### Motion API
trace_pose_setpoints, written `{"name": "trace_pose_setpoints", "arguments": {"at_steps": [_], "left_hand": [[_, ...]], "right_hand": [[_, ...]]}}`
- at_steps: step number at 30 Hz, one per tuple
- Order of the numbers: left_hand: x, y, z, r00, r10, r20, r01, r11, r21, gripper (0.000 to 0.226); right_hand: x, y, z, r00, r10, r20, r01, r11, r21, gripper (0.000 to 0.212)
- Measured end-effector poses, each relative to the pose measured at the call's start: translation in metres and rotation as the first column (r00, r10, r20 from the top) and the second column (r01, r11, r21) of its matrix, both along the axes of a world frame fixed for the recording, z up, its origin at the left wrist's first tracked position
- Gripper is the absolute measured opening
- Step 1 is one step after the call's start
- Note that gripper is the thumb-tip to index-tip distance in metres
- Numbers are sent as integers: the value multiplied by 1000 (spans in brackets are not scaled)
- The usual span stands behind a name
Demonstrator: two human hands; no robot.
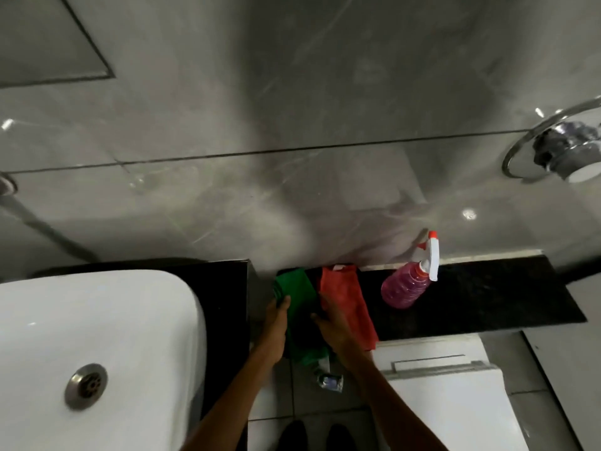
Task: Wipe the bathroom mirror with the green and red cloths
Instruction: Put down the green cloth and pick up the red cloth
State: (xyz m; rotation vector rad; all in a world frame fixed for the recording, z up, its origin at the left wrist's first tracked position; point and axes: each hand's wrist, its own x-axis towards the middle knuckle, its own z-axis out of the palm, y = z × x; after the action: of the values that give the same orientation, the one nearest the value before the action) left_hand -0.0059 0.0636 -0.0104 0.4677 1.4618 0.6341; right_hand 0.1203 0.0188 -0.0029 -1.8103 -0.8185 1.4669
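White porcelain fills the lower left of the frame: a sink basin with a metal drain. Just right of it, at lower centre, the left hand reaches up with fingers extended and fairly flat, its fingertips on the left edge of the green cloth; whether it grips the cloth I cannot tell. The green cloth hangs over the front of the black ledge. The right hand lies open, fingers spread, against the left side of the red cloth, which drapes just beside the green one; no closed grasp shows. Further right a spray bottle of pink liquid lies tilted on the ledge. A white toilet sits lower right, a chrome ring fitting upper right.
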Motion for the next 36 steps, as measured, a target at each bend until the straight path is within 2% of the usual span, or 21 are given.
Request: {"name": "trace_pose_setpoints", "arguments": {"at_steps": [2,4,5,7,9,11,13,15,19,23,24,26,28,31,32,34,36], "left_hand": [[2,12,-4,972,-142,-189,156,986,63,47],[4,11,-2,891,-217,-400,289,948,130,53],[12,6,-1,840,-204,-502,329,929,173,57],[23,-11,6,739,-81,-669,368,880,300,61],[39,-23,8,735,-20,-678,393,827,401,52],[55,-26,8,829,-133,-543,395,827,401,44],[70,-21,2,850,-279,-447,438,846,305,46],[81,-18,-6,846,-318,-427,436,875,212,51],[88,0,-23,874,-269,-405,337,936,105,52],[90,22,-29,931,-197,-308,228,971,69,35],[91,24,-25,947,-178,-268,207,975,83,31],[91,14,-6,975,-131,-177,154,981,122,28],[83,0,21,995,-68,-78,80,984,162,24],[67,-6,49,999,35,-6,-33,968,248,5],[61,-9,65,997,72,9,-72,953,296,6],[36,-13,139,991,112,72,-132,898,419,20],[16,-6,205,992,72,99,-114,831,544,31]], "right_hand": [[2,8,-6,996,65,55,-65,998,0,54],[7,4,-8,979,127,157,-123,992,-32,41],[17,0,-7,962,131,240,-126,991,-38,34],[31,-7,-4,896,126,425,-121,992,-38,24],[50,-7,-8,751,218,623,-185,976,-118,38],[61,-3,-12,582,332,742,-242,942,-231,44],[61,3,-17,499,404,766,-266,913,-309,47],[56,7,-24,461,423,780,-245,906,-346,49],[48,24,-29,509,358,783,-101,928,-358,41],[55,36,-23,595,244,766,-23,958,-287,34],[58,36,-20,638,188,747,-6,971,-238,34],[62,26,1,789,37,613,30,995,-98,29],[64,13,33,883,-60,466,44,998,44,21],[58,7,68,909,-37,415,-44,982,184,31],[55,3,84,903,-46,428,-68,967,246,35],[40,-3,151,896,-113,430,-89,902,422,46],[24,6,202,902,-161,401,-99,825,556,51]]}}
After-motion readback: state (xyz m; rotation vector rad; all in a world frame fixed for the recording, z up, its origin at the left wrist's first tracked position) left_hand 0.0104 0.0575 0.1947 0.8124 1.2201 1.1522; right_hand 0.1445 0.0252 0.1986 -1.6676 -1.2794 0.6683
